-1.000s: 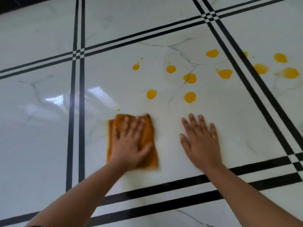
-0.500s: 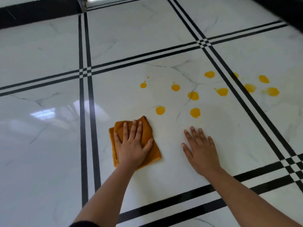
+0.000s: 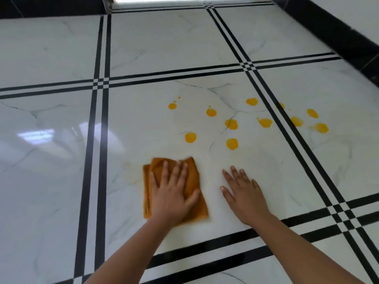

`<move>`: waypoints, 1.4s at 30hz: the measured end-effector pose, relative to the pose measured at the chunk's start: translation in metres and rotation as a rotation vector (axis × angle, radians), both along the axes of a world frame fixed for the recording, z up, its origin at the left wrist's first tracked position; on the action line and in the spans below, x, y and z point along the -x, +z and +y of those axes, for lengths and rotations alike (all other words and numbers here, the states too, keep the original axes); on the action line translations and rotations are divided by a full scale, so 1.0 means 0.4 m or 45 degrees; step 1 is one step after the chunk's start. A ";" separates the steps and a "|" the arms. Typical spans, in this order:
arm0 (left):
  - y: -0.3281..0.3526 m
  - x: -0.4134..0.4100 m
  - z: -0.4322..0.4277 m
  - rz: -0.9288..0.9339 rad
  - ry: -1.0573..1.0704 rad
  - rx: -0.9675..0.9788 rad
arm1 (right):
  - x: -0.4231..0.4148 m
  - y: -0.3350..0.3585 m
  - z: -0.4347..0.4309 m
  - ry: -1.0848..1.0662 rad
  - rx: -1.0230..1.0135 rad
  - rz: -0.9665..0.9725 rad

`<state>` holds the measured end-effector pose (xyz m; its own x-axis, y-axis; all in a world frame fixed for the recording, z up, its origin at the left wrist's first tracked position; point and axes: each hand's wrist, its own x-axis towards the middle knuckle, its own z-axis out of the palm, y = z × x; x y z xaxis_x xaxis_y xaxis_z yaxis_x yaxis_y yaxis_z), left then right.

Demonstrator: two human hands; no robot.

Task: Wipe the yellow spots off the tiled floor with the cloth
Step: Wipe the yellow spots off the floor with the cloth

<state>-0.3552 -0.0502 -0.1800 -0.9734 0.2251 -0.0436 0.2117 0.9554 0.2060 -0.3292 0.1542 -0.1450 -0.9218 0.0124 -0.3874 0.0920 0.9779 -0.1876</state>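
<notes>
A folded orange cloth (image 3: 196, 210) lies flat on the white marble-look tiled floor (image 3: 143, 124). My left hand (image 3: 172, 193) presses on it with straight, spread fingers. Flat on the bare tile just right of the cloth rests my right hand (image 3: 244, 193), holding nothing. Several yellow spots lie beyond the hands; the nearest ones are a spot (image 3: 190, 137) above the cloth and a spot (image 3: 232, 143) above my right hand. More spots (image 3: 320, 128) sit across the black double stripe to the right. A faint yellowish smear (image 3: 131, 173) shows left of the cloth.
Black double stripes (image 3: 100, 140) cross the floor in a grid. A dark skirting and wall (image 3: 348, 44) run along the upper right. A bright door threshold (image 3: 184, 0) sits at the top edge.
The view has tilted up, showing more floor and the wall. The cloth under my left hand has slid slightly right and back. My right hand stays planted on the tile.
</notes>
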 end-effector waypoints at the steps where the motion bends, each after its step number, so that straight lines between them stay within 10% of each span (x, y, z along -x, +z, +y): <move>1: -0.001 -0.011 -0.007 -0.001 -0.128 0.030 | -0.003 -0.002 0.001 -0.010 0.000 0.004; 8: 0.003 0.114 0.001 -0.066 0.362 0.007 | -0.045 -0.007 0.050 -0.034 0.002 -0.011; 17: 0.020 -0.107 0.092 -0.066 0.007 -0.177 | -0.052 0.013 -0.010 -0.164 0.153 0.081; 21: 0.041 -0.116 0.000 -0.060 0.204 -0.281 | -0.084 0.013 -0.136 0.000 0.356 0.369; 33: 0.013 -0.117 -0.328 -0.067 0.597 -0.077 | 0.064 -0.054 -0.418 0.602 0.006 0.205; 39: 0.003 -0.121 -0.354 -0.061 0.484 -0.047 | 0.207 -0.047 -0.510 0.439 0.005 0.145; 42: 0.005 -0.133 -0.361 -0.058 0.440 -0.053 | 0.120 -0.057 -0.478 0.856 0.048 0.220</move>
<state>-0.3020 -0.1947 -0.1778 -0.9896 -0.1147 -0.0867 -0.1329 0.9596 0.2480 -0.3770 -0.0370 -0.1680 -0.7733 -0.5932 -0.2238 -0.5654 0.8050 -0.1799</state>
